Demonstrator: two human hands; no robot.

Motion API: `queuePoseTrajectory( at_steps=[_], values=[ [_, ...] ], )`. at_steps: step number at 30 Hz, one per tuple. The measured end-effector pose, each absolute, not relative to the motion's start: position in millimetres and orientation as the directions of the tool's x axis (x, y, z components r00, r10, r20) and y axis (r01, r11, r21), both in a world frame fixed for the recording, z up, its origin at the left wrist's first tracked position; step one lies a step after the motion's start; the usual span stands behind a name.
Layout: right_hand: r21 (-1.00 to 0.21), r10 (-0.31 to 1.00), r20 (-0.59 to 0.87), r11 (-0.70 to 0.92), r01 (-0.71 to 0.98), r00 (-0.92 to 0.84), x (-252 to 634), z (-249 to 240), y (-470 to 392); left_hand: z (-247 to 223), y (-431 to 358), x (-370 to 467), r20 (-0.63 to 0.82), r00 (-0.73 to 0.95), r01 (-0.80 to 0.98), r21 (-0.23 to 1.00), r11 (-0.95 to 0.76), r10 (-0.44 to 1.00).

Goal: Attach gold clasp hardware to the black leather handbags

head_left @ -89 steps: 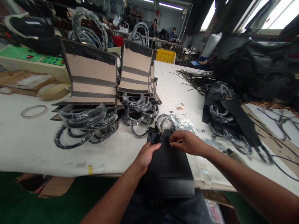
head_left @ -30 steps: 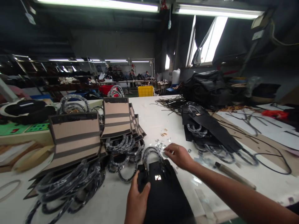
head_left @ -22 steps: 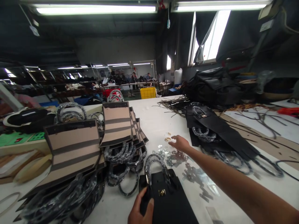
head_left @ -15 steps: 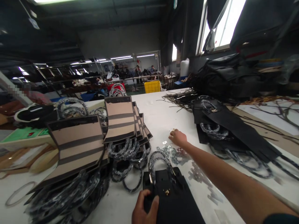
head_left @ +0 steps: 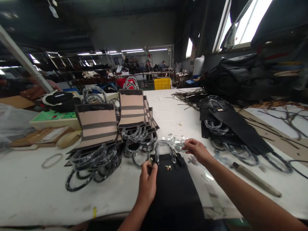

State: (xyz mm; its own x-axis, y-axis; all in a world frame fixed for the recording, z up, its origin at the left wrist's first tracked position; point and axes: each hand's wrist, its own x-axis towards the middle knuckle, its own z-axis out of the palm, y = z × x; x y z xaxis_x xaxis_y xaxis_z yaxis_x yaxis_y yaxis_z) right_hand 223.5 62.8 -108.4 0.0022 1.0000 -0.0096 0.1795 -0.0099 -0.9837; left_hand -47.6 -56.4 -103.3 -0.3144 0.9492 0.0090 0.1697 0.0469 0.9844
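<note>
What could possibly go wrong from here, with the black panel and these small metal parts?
The gold-coloured fitting on the black panel might slide off, if loose, should the left hand tilt the panel.

The thin silver pieces lie scattered by the right hand, so some could be knocked aside.

The panel reaches over the table's near edge, so a bump there might shift it.

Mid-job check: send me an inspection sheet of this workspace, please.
Surface: white table, smudged near its front edge.
Work pieces: black panel with plastic-wrapped handle and gold-coloured hardware.
Clutter: scattered silver plates, beige-lined panels, stick-like tool.
Hands: left hand grips the black panel's edge; right hand at the silver plates, grasp unclear.
Cables: thin black cord at right, possibly a cable.
Surroundings: yellow crate, window.
</note>
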Motion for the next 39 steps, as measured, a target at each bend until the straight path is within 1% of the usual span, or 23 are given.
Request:
queuePoseTrajectory(
  at_steps=[1,2,3,6,8,10,12,15,17,20,22,25,27,29,30,32,34,36,39],
  values=[
    [-0.993,0.998,-0.061,-0.059,0.101,-0.011,226.3,-114.1,42.2,-103.9,-57.0,-48.1,0.014,-0.339,0.143,0.989,0.037,0.941],
    [-0.993,0.995,-0.101,-0.100,0.059,-0.017,229.9,-119.5,23.7,-104.5,-57.5,-48.6,0.005,-0.363,0.111,0.993,0.038,0.932],
    [-0.990,0.992,-0.125,-0.124,0.064,-0.012,234.2,-123.8,7.7,-105.0,-58.2,-49.0,-0.016,-0.387,0.073,0.996,0.049,0.922],
    [-0.968,0.990,-0.133,-0.141,0.208,0.053,248.2,-126.4,-23.2,-104.3,-61.5,-49.1,-0.156,-0.403,-0.066,0.988,0.141,0.902],
    [-0.961,0.985,-0.138,-0.159,0.227,0.105,254.9,-119.7,-33.1,-101.8,-65.4,-47.7,-0.270,-0.326,-0.175,0.959,0.223,0.906],
    [-0.973,0.986,-0.132,-0.149,0.176,0.103,256.8,-109.7,-39.5,-98.8,-70.6,-45.8,-0.368,-0.199,-0.293,0.907,0.303,0.908],
    [-0.990,0.992,-0.112,-0.117,0.077,0.065,253.2,-99.6,-45.8,-96.4,-76.0,-43.9,-0.432,-0.114,-0.407,0.842,0.355,0.894],
    [-0.992,0.994,-0.109,-0.108,-0.066,0.013,238.6,-85.8,-56.9,-95.2,-82.1,-41.3,-0.474,-0.101,-0.535,0.767,0.355,0.875],
    [-0.988,0.992,-0.121,-0.124,-0.092,-0.040,223.7,-76.4,-64.2,-95.9,-83.8,-39.3,-0.474,-0.109,-0.583,0.742,0.330,0.874],
    [-0.994,0.986,-0.104,-0.105,-0.002,-0.132,193.6,-63.7,-72.3,-98.3,-83.9,-36.0,-0.479,-0.170,-0.606,0.740,0.292,0.861],
    [-0.994,0.986,-0.046,-0.030,0.101,-0.163,169.0,-60.0,-75.1,-100.7,-83.8,-34.3,-0.468,-0.216,-0.599,0.757,0.262,0.857],
    [-0.961,0.974,0.080,0.132,0.243,-0.212,132.5,-66.0,-76.8,-106.4,-85.2,-34.1,-0.445,-0.277,-0.575,0.787,0.224,0.851],
    [-0.898,0.946,0.181,0.270,0.347,-0.267,115.8,-75.2,-77.8,-111.7,-87.1,-35.4,-0.429,-0.328,-0.552,0.810,0.197,0.842],
    [-0.792,0.913,0.269,0.390,0.469,-0.306,109.3,-83.4,-79.5,-117.4,-89.1,-36.8,-0.408,-0.368,-0.538,0.826,0.167,0.836],
    [-0.737,0.904,0.292,0.421,0.529,-0.313,109.8,-85.8,-80.5,-120.0,-89.9,-37.3,-0.393,-0.378,-0.535,0.832,0.148,0.839],
    [-0.654,0.907,0.278,0.420,0.629,-0.316,115.6,-86.1,-82.6,-124.1,-91.2,-37.4,-0.349,-0.376,-0.528,0.842,0.111,0.859],
    [-0.621,0.921,0.219,0.387,0.682,-0.322,122.3,-82.0,-83.8,-125.8,-92.1,-36.3,-0.306,-0.374,-0.511,0.856,0.081,0.875],
    [-0.658,0.934,0.154,0.341,0.671,-0.323,124.6,-77.5,-84.1,-125.5,-92.7,-34.7,-0.284,-0.374,-0.495,0.866,0.069,0.883],
    [-0.819,0.968,0.062,0.188,0.542,-0.242,116.4,-78.4,-83.7,-124.2,-93.5,-33.0,-0.278,-0.371,-0.489,0.870,0.068,0.886]
  ],
)
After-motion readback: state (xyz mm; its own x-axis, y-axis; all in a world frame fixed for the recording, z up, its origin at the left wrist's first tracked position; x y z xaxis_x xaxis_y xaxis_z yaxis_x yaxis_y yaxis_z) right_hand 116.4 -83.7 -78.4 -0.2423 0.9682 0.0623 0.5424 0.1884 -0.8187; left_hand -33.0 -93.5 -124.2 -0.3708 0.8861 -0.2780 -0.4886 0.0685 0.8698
